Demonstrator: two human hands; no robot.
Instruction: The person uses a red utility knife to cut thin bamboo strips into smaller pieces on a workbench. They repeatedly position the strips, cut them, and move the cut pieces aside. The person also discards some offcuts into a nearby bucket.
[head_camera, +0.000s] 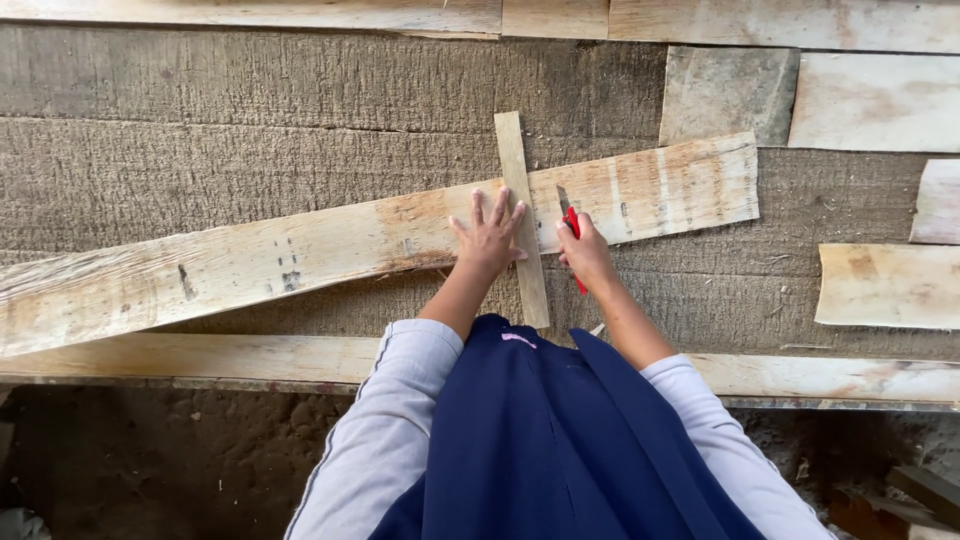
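A long pale veneer sheet lies slanted across a rough grey wooden surface. A narrow wooden strip lies across the sheet, almost upright in view. My left hand presses flat on the sheet and the strip, fingers spread. My right hand grips a red-handled utility knife, its blade on the sheet just right of the strip's edge.
Other pale veneer pieces lie at the right and upper right. A long plank runs along the near edge, with dark earth below. My dark blue garment and grey sleeves fill the lower middle.
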